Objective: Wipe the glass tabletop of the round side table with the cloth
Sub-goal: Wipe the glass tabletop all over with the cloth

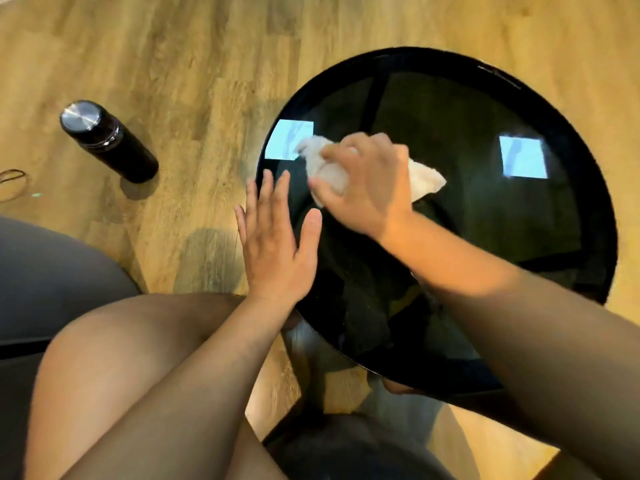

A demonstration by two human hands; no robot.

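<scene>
One side table, one cloth, two bare hands, one bottle.

A single round side table (467, 220) with a dark glass top and black rim stands on the light wooden plank floor (173, 64). One crumpled white cloth (327, 173) lies on the left, far part of the glass, next to one of two bright square reflections (291, 140), the other being at the right (524, 157). The right hand (367, 188) covers the cloth, its fingers (332, 154) curled down around the bunched fabric and gripping it against the glass. The left hand (277, 237) lies flat over the table's left rim, fingers straight and close together, thumb spread, holding nothing; whether it presses on the glass cannot be told. One black cylindrical bottle (110, 143) with a steel lid stands on the floor, well apart to the left.
</scene>
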